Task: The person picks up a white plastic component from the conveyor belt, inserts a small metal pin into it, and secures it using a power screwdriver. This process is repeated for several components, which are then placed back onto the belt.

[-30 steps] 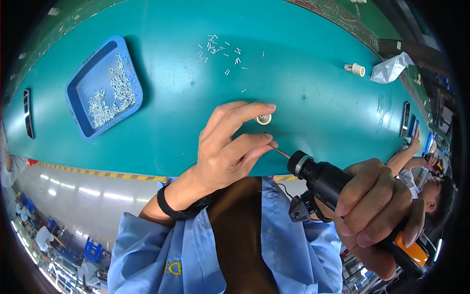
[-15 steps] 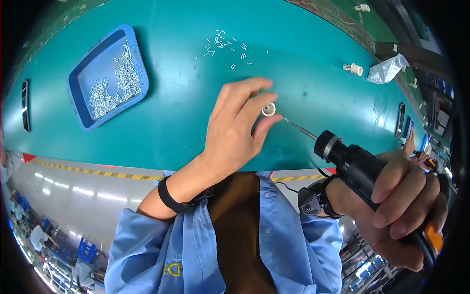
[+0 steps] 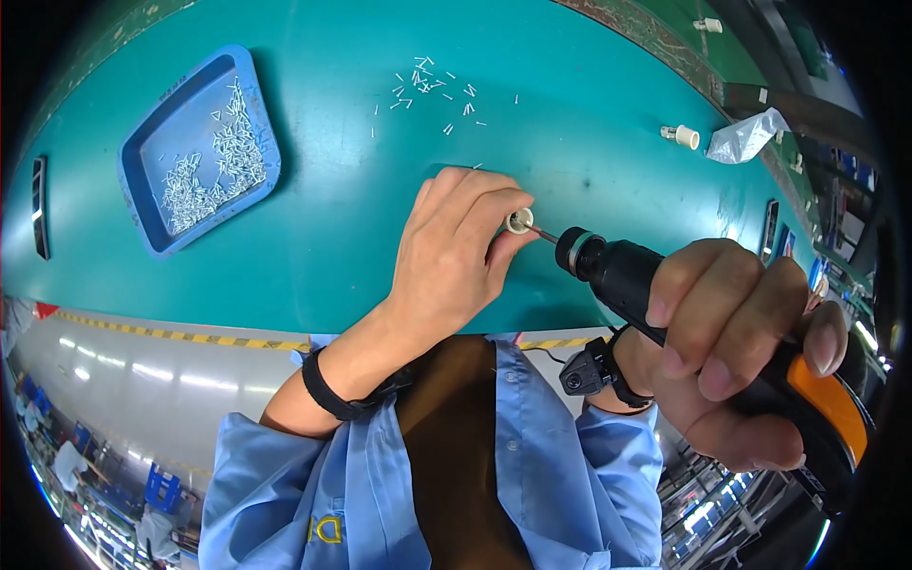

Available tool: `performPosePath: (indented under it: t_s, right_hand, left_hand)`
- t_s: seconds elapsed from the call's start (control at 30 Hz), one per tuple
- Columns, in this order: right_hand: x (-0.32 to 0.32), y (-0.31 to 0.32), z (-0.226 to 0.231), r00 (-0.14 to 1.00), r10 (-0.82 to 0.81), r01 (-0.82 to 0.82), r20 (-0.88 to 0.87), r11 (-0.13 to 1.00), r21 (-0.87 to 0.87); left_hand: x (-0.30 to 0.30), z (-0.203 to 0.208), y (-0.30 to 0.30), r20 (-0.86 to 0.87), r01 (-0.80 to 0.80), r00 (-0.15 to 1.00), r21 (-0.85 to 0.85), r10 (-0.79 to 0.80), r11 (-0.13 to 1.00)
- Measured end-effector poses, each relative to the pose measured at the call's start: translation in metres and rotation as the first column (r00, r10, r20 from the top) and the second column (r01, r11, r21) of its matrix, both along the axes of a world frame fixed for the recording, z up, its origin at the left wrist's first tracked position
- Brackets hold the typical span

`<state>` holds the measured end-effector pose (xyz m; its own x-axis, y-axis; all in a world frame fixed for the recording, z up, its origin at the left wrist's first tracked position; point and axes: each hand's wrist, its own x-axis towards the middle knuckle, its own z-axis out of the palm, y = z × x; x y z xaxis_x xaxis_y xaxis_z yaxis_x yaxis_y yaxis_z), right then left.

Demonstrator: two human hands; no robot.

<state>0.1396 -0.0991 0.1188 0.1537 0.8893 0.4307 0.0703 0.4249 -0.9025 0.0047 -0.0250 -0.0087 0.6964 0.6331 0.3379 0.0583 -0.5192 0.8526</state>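
Observation:
My left hand point(image 3: 456, 233) pinches a small cream cup-shaped fitting point(image 3: 519, 220) between thumb and fingertips, its round opening showing. In my right hand point(image 3: 736, 347) is a black power screwdriver point(image 3: 627, 280) with an orange part on its grip. Its thin bit point(image 3: 545, 234) reaches the opening of the fitting; how deep the tip goes I cannot tell. One small screw point(image 3: 478, 167) shows just beyond my left knuckles. Farther off, loose silver screws point(image 3: 423, 84) lie scattered on the green tabletop point(image 3: 332, 209).
To the left stands a blue tray point(image 3: 133, 190) holding a heap of screws. Another cream fitting point(image 3: 680, 137) and a clear plastic bag point(image 3: 746, 137) lie at the far right. A dark flat object point(image 3: 40, 207) rests at the left edge. People work in the background.
The screwdriver has moved left and slightly up, bringing its bit from beside the fitting to its opening. My left fingers have curled in closer around the fitting.

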Motion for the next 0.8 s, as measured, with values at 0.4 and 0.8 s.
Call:
performPosePath:
  t_s: [0.4,0.8]
  right_hand:
    - [0.000,0.007,-0.008,0.998,0.058,-0.058,-0.021,0.998,0.011]
    - [-0.004,0.006,-0.017,0.997,0.016,-0.013,-0.069,0.999,0.039]
  left_hand:
    - [0.000,0.002,-0.001,-0.023,0.017,1.000,0.000,-0.017,1.000]
    - [0.002,0.000,-0.003,0.038,-0.009,0.999,0.016,0.008,1.000]
